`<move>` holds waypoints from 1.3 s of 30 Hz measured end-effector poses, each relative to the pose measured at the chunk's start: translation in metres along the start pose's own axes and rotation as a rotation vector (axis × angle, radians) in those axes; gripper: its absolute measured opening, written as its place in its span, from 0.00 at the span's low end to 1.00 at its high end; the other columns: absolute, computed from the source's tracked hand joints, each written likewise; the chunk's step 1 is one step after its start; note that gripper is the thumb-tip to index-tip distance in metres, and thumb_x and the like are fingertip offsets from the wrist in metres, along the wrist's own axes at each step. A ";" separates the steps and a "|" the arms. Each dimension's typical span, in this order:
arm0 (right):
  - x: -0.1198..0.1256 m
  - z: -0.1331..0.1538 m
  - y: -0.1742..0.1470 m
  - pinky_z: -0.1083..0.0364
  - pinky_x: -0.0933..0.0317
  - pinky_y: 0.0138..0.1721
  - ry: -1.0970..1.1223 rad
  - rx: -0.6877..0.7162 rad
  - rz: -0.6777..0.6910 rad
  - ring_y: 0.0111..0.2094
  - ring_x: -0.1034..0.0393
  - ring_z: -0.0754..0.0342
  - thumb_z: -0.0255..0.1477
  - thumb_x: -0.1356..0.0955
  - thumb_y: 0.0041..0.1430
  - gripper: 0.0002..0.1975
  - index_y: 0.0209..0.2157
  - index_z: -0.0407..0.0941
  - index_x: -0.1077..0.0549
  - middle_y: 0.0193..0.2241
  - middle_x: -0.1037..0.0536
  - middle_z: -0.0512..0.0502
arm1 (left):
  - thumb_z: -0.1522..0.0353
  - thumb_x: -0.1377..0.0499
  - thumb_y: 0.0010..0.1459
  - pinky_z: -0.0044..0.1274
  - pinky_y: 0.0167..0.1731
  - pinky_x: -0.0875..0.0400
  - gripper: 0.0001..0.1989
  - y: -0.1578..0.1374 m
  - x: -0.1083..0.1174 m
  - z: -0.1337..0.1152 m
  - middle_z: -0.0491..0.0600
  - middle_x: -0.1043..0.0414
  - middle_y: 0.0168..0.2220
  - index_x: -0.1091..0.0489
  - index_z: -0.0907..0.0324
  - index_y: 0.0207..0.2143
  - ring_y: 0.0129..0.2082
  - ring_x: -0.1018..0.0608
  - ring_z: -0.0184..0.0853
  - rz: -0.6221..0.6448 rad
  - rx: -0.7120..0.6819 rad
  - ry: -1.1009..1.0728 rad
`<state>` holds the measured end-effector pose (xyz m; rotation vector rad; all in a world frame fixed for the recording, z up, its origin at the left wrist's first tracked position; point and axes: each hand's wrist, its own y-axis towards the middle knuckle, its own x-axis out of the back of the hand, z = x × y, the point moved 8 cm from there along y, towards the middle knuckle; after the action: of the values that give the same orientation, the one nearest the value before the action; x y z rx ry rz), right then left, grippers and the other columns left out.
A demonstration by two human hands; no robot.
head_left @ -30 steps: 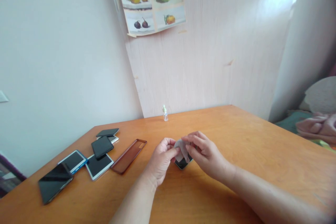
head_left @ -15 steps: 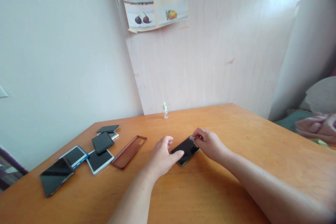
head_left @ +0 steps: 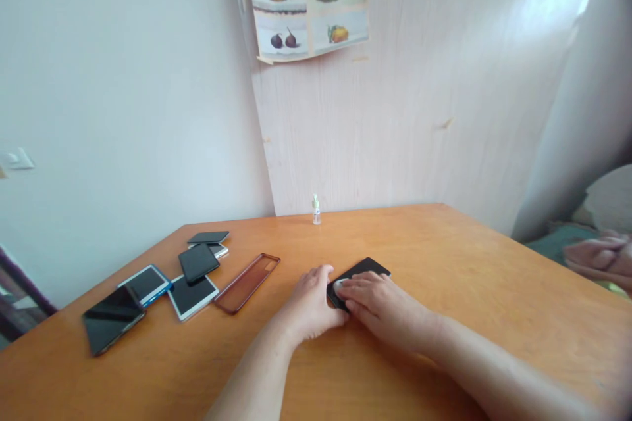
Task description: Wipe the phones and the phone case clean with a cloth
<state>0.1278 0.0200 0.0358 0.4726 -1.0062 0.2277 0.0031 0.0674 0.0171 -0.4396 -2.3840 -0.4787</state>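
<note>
A black smartphone (head_left: 368,268) lies flat on the wooden table in front of me. My left hand (head_left: 315,306) spans its near left end, thumb at the lower edge and fingers at the upper edge, gripping it. With the fingers of my right hand (head_left: 382,306) I press a small white wiping pad (head_left: 339,287) against the screen near that same end. Most of the pad and part of the screen are hidden under my fingers. Left of my hands lies a clear reddish phone case (head_left: 248,283).
To the left lie several devices: a dark tablet (head_left: 113,319), a blue-edged one (head_left: 147,284), a white one (head_left: 193,296), a black one (head_left: 198,263) and a dark one (head_left: 209,237) at the back. A small pump bottle (head_left: 316,210) stands at the table's (head_left: 415,230) far edge.
My right hand has slid the white pad from the phone's far right end down to its near left end. My left hand has closed in on the phone's edges. The view has shifted slightly.
</note>
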 end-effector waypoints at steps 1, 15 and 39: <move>-0.005 0.008 -0.001 0.47 0.48 0.55 -0.005 0.041 0.026 0.54 0.35 0.44 0.33 0.37 0.62 0.14 0.48 0.55 0.25 0.48 0.22 0.48 | 0.64 0.31 0.36 0.34 0.52 0.39 0.39 0.000 0.000 0.001 0.58 0.31 0.49 0.35 0.57 0.54 0.52 0.31 0.52 -0.009 -0.002 -0.004; -0.013 -0.036 0.006 0.27 0.73 0.60 -0.066 -0.161 0.100 0.67 0.59 0.38 0.42 0.46 0.68 0.24 0.63 0.56 0.40 0.65 0.41 0.46 | 0.61 0.31 0.37 0.36 0.53 0.40 0.49 0.002 -0.004 0.006 0.62 0.34 0.54 0.45 0.60 0.62 0.56 0.33 0.55 0.002 0.048 0.032; -0.022 -0.012 0.003 0.23 0.74 0.58 -0.190 -0.101 0.252 0.68 0.64 0.38 0.47 0.51 0.68 0.27 0.65 0.60 0.47 0.67 0.48 0.51 | 0.59 0.36 0.43 0.31 0.55 0.38 0.49 0.004 -0.005 0.004 0.62 0.38 0.58 0.52 0.65 0.65 0.58 0.34 0.49 0.056 0.067 0.212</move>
<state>0.1238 0.0295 0.0125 0.2779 -1.2579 0.3601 0.0069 0.0719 0.0118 -0.4042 -2.1711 -0.3982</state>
